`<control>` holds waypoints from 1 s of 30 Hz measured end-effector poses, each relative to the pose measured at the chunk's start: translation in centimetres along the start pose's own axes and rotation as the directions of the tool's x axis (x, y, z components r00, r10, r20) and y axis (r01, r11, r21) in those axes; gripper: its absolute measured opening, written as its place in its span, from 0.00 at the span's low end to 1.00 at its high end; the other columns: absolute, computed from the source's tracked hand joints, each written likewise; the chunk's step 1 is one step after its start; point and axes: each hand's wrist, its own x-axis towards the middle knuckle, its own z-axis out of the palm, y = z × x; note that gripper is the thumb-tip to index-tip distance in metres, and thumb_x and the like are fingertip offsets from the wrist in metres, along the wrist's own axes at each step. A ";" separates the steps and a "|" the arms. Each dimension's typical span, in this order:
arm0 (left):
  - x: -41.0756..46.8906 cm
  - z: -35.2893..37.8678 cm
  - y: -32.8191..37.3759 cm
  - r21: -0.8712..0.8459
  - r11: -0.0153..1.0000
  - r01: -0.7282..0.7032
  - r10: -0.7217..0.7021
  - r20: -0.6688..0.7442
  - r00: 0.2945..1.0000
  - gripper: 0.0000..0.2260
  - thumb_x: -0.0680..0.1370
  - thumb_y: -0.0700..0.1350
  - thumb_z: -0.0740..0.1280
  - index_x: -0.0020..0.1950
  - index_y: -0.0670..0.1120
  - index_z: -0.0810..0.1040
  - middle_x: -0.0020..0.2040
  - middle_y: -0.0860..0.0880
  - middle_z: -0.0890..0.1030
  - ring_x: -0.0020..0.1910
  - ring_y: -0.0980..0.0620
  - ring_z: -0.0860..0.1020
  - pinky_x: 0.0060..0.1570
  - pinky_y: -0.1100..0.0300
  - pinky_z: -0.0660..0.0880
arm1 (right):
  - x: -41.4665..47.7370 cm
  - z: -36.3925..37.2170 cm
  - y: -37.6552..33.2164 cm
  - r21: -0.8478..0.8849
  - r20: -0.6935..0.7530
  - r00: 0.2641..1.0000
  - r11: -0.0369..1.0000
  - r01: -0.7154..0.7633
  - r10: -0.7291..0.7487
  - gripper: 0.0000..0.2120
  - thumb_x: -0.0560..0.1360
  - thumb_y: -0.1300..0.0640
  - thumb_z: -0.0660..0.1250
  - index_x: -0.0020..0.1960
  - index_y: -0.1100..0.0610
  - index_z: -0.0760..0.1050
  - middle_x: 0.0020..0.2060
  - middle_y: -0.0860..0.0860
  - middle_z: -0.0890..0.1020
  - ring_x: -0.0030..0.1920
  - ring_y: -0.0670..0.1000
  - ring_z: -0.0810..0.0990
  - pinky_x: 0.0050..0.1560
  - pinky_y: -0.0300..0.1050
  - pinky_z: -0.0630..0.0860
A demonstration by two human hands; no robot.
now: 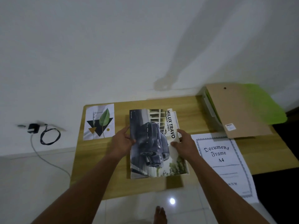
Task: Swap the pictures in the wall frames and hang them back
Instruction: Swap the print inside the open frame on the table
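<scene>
2 hands grip the car picture (153, 143) over the wooden table (123, 183): the left hand (122, 141) curls round its left edge, the right hand (186, 143) round its right edge, thumbs on the printed face. It shows a dark pickup, lettered HILUX TRAVO. Left lies 1 leaf print (99, 122), right a Document Frame sheet (224, 159), and farther back a brown backing board (234, 110).

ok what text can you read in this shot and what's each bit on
"HILUX TRAVO": truck picture, along its right edge.
"PRERUNNER / 4TREX": same picture, beside the title.
"Document Frame A4": white sheet on the right.
Too blurred: the sheet's lower lines, the sticker on the brown backing board, small print at the picture's top left.
</scene>
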 end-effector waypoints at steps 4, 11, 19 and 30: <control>1.3 2.8 -0.4 0.089 0.996 0.011 -0.012 0.005 1.000 0.32 0.73 0.37 0.72 0.74 0.49 0.67 0.38 0.50 0.82 0.37 0.54 0.80 0.38 0.62 0.77 | 2.3 -0.1 1.8 -0.086 0.019 1.000 0.996 -0.008 0.010 0.30 0.75 0.60 0.70 0.75 0.55 0.64 0.69 0.55 0.73 0.65 0.57 0.75 0.61 0.51 0.74; 1.9 5.3 -0.1 0.210 0.978 -0.014 0.023 -0.039 0.999 0.26 0.73 0.41 0.73 0.70 0.47 0.72 0.42 0.48 0.78 0.41 0.49 0.77 0.40 0.59 0.73 | 3.5 0.0 3.8 -0.369 0.035 0.999 0.928 0.050 -0.040 0.26 0.77 0.51 0.69 0.72 0.51 0.65 0.62 0.55 0.73 0.60 0.56 0.76 0.58 0.53 0.77; 2.4 6.0 -0.2 0.340 0.940 -0.020 0.014 0.018 1.000 0.28 0.72 0.48 0.73 0.71 0.48 0.69 0.62 0.45 0.72 0.61 0.45 0.72 0.54 0.54 0.72 | 4.7 0.2 5.9 -0.543 0.301 0.923 0.753 0.372 -0.239 0.36 0.80 0.37 0.57 0.81 0.49 0.46 0.80 0.54 0.42 0.79 0.56 0.42 0.77 0.59 0.48; 3.2 6.5 -0.6 0.411 0.911 -0.039 0.038 0.011 0.999 0.26 0.76 0.46 0.70 0.72 0.47 0.67 0.60 0.43 0.71 0.55 0.44 0.75 0.51 0.53 0.75 | 6.0 0.7 6.0 -0.576 0.367 0.883 0.673 0.464 -0.293 0.39 0.78 0.32 0.53 0.81 0.50 0.46 0.80 0.52 0.42 0.79 0.56 0.37 0.77 0.63 0.43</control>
